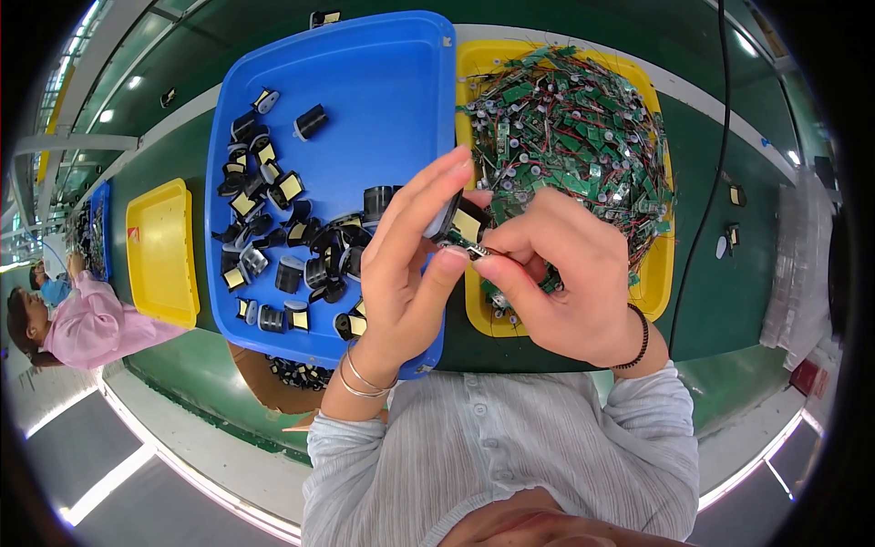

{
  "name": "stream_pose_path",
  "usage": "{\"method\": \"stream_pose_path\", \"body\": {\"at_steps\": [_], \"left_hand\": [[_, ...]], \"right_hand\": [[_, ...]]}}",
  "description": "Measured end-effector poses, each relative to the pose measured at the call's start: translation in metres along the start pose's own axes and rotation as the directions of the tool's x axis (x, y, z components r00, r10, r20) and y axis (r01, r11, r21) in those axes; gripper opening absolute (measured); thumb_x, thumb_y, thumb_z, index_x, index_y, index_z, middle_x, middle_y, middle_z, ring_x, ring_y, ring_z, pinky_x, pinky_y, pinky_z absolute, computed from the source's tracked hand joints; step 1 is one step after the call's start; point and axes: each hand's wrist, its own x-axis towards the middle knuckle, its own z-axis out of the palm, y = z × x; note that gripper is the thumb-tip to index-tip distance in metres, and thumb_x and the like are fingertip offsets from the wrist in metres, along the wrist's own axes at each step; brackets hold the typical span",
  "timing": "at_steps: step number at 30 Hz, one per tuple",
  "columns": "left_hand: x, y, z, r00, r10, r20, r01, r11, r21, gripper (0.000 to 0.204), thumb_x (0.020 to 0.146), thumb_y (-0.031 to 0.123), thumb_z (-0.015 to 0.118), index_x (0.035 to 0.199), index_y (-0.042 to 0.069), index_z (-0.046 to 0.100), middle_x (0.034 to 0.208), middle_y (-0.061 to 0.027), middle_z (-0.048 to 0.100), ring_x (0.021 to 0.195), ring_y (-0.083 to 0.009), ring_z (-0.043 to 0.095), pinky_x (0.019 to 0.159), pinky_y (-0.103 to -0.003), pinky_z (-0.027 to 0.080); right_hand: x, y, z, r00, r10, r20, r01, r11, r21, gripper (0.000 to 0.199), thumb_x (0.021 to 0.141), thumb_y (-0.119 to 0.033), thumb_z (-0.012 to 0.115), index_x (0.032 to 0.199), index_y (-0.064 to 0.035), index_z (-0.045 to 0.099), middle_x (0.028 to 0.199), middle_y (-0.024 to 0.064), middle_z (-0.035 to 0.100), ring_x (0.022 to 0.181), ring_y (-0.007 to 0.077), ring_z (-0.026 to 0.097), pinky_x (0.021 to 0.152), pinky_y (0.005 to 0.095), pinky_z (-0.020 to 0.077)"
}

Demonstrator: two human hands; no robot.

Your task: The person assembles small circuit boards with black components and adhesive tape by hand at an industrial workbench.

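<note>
My left hand (408,264) pinches a small black coil part with yellow tape (461,223) between thumb and fingers. Pressed against it from the right, my right hand (561,273) grips a small green circuit board piece (478,250) with thumb and forefinger. Both hands meet above the seam between a blue tray (383,82) and a yellow tray (658,273). The blue tray holds several black coil parts with yellow tape (273,228). A tangled heap of green circuit boards with red wires (574,128) fills the yellow tray.
The trays sit on a green workbench (729,283). A black cable (706,210) runs down the right side. An empty yellow tray (162,251) lies at left. A cardboard box (283,378) with more black parts sits below the blue tray. A person in pink (82,328) works at far left.
</note>
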Motion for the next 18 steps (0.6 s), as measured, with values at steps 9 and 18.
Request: {"method": "stream_pose_path", "body": {"at_steps": [9,18], "left_hand": [[0.000,0.004,-0.005,0.990,0.139,0.022,-0.139,0.949,0.282,0.033,0.078,0.006,0.052,0.109,-0.003,0.055,0.109,-0.0184,0.051,0.082,-0.0200,0.053,0.071,-0.028,0.042],[0.002,0.009,-0.008,0.957,0.237,0.165,-0.280,0.901,0.330,0.037,0.074,0.009,0.058,0.109,-0.002,0.054,0.104,-0.0190,0.053,0.081,-0.0271,0.054,0.073,-0.031,0.043]], "right_hand": [[0.005,0.005,-0.001,0.987,-0.147,0.072,0.153,0.985,-0.084,0.018,0.063,0.000,0.063,0.078,-0.0037,0.054,0.068,0.0082,0.050,0.061,0.0262,0.050,0.053,0.0328,0.0405],[0.005,-0.005,-0.012,0.982,-0.098,0.161,0.108,0.993,-0.055,0.017,0.063,-0.004,0.064,0.075,-0.0047,0.053,0.067,0.0077,0.051,0.065,0.0267,0.049,0.058,0.0333,0.0399]]}}
